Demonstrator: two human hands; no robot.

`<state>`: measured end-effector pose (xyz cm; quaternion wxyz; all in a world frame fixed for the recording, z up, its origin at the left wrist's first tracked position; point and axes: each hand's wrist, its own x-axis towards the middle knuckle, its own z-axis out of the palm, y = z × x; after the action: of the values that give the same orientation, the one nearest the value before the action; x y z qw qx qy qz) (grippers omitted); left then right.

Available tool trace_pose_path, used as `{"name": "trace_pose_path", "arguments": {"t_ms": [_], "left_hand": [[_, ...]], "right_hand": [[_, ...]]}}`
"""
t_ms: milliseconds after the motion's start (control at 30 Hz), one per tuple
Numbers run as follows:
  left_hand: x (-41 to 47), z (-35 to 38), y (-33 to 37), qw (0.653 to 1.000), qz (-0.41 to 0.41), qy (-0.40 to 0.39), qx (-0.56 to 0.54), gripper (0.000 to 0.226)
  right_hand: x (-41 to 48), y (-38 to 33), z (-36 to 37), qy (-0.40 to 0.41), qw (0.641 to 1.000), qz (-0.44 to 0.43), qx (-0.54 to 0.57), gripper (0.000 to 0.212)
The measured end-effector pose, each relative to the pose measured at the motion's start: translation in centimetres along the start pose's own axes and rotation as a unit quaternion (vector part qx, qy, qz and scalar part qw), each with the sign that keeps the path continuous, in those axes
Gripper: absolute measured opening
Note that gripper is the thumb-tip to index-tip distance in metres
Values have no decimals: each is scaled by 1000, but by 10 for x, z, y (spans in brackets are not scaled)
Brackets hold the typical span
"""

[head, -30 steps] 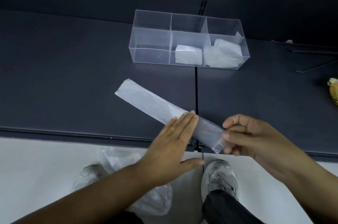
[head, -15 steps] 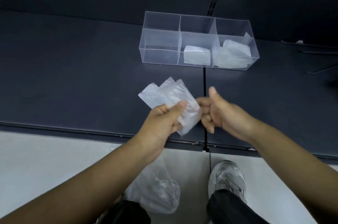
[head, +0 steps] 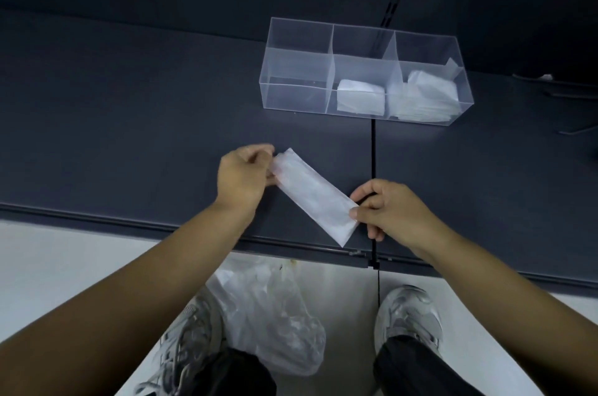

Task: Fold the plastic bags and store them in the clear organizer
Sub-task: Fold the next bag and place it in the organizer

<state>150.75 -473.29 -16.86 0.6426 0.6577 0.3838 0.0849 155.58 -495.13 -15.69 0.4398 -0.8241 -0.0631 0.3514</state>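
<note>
A clear organizer (head: pixel 365 73) holds folded bags (head: pixel 360 99) in its middle and right compartments, while the left hand (head: pixel 241 177) and right hand (head: pixel 386 209) pinch opposite ends of a folded plastic strip (head: pixel 315 196).

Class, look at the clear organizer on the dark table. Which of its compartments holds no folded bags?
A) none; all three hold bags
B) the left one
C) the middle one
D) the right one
B. In the organizer, the left compartment shows only clear walls, while the middle bag and the right stack sit in the other two.
</note>
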Motion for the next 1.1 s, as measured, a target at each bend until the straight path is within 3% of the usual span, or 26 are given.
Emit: {"name": "trace_pose_path", "arguments": {"t_ms": [67,133,200,267,367,500,633,700,800,933,1100], "left_hand": [[-12,-5,-2,965,211,44,148,27],[-36,-3,-11,889,390,-24,237,34],[-62,3,-27,831,431,-174,306,58],[-78,6,-41,786,414,-259,379,81],[-80,4,-50,772,427,-225,414,73],[-78,3,-47,795,462,-178,351,43],[-76,-4,-38,867,348,-203,294,38],[-70,-4,-35,891,305,-201,271,30],[-61,-2,-29,923,246,-205,214,20],[-47,0,-21,951,150,-217,163,26],[-32,3,-12,986,-45,-161,5,29]], "right_hand": [[1,-1,0,0,1000,8,8,14],[0,-2,-1,-7,999,18,27,15],[-1,-5,-3,-20,998,36,57,15],[-5,-8,-3,-30,993,67,90,14],[-15,-13,-4,-38,979,109,168,11],[-35,-26,-11,-72,971,82,212,15],[-34,-28,-24,-45,996,-76,5,49],[-25,-27,-20,-92,990,-108,-26,57],[-9,-22,-2,-115,984,-134,-30,39],[11,-19,11,-52,991,-124,-21,14],[28,-27,17,4,998,-54,-35,13]]}}
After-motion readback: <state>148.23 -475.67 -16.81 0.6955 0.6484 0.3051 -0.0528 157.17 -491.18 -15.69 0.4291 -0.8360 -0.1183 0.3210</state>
